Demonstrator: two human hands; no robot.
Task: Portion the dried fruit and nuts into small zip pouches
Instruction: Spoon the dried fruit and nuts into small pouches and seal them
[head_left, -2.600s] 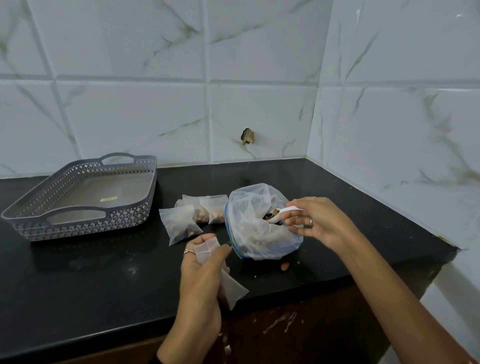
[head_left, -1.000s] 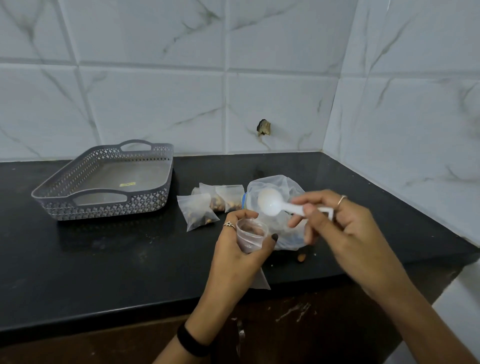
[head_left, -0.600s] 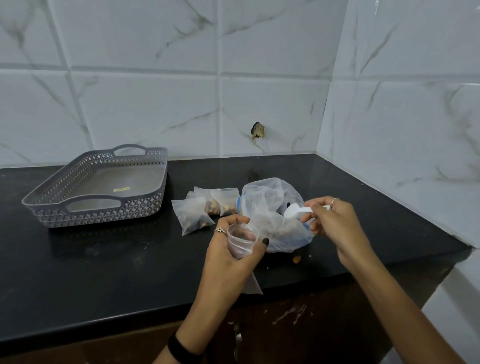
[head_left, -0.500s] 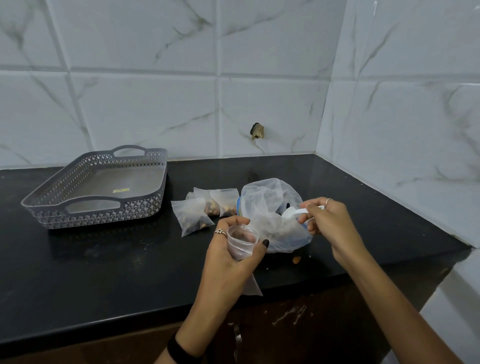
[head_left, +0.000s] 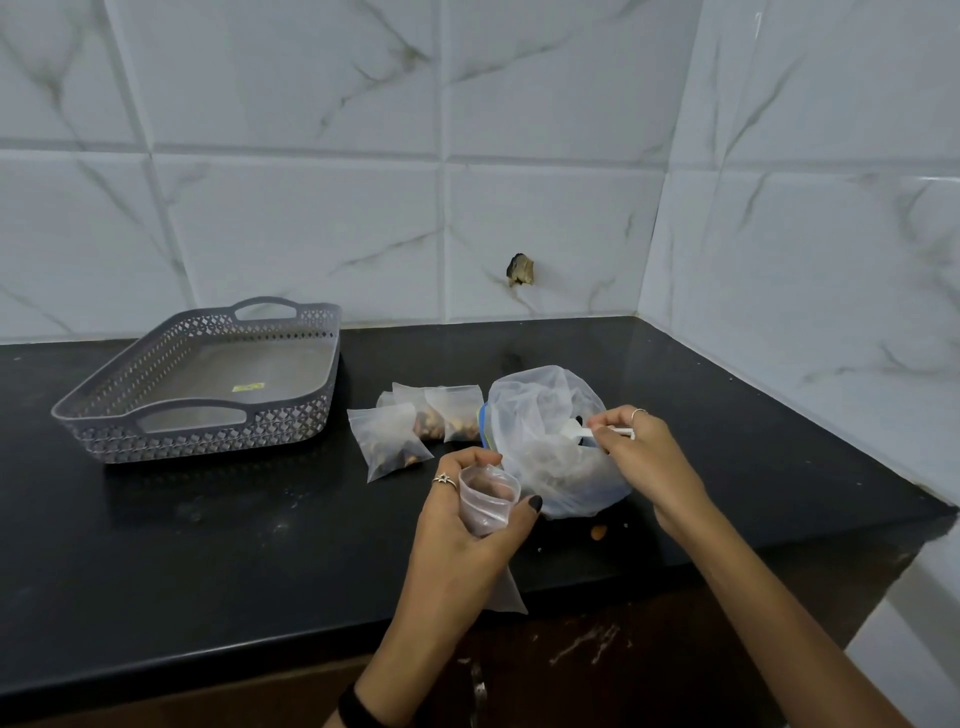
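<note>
On a black countertop (head_left: 208, 519), a person's left hand (head_left: 462, 535) grips a small zip pouch (head_left: 485, 501), fingers curled round its open mouth. At two o'clock from it, the right hand (head_left: 644, 457) pinches a white spoon (head_left: 582, 432) dipped into a large clear bag of dried fruit and nuts (head_left: 545, 447). Three filled pouches (head_left: 415, 426) lie at eleven o'clock, near a grey basket tray (head_left: 202, 421).

Spoon (head_left: 597, 433) bowl hidden inside the big bag (head_left: 550, 447).
</note>
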